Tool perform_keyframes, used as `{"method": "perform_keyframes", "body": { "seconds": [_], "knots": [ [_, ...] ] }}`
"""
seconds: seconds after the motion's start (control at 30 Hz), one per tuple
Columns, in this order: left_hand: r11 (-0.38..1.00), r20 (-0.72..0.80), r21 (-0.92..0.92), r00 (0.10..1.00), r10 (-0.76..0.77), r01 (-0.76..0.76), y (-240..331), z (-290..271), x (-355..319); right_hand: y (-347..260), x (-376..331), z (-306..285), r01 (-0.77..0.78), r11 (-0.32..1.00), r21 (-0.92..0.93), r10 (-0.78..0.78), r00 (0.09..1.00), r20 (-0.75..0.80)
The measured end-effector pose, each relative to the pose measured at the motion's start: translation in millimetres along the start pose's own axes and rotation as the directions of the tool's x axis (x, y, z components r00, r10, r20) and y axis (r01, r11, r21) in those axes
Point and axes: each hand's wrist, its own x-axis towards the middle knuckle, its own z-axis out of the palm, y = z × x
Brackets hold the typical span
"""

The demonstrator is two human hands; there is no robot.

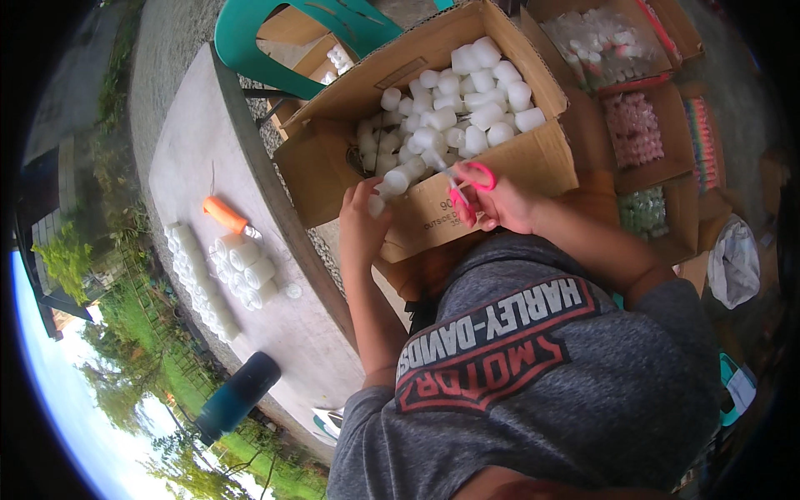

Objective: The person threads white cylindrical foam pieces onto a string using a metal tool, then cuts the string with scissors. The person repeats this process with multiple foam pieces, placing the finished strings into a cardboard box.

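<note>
My left hand [364,221] is at the near left corner of an open cardboard box [525,167], its fingers closed around a small white translucent plastic cup [377,205]. More white cups lie right beside those fingertips, and I cannot tell whether they are joined to the held one. My right hand [510,202] grips pink-handled scissors [460,200] over the box's near flap. The scissor blades point up and left, toward the cups. Inside the box is a heap of loose white cup-shaped pieces [467,104].
On the pale table [187,150] at left are an orange-handled tool [223,215], rows of white cups [198,279], a cluster of white cylinders [246,271] and a dark blue tumbler [240,396]. A green chair [242,42] stands behind. Boxes of colourful packets [633,129] fill the right.
</note>
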Motion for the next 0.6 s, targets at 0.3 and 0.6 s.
{"method": "perform_keyframes", "body": {
  "seconds": [0.3,0.6],
  "knots": [
    [0.914,-0.055,-0.404,0.999,-0.002,-0.021,23,5,3,-6,11,15,-0.151,0.973,-0.174,0.169,0.981,0.092],
    [0.899,-0.055,-0.436,0.998,0.014,-0.037,38,12,5,0,8,21,0.09,0.99,-0.112,-0.076,0.989,0.125]
  ]
}}
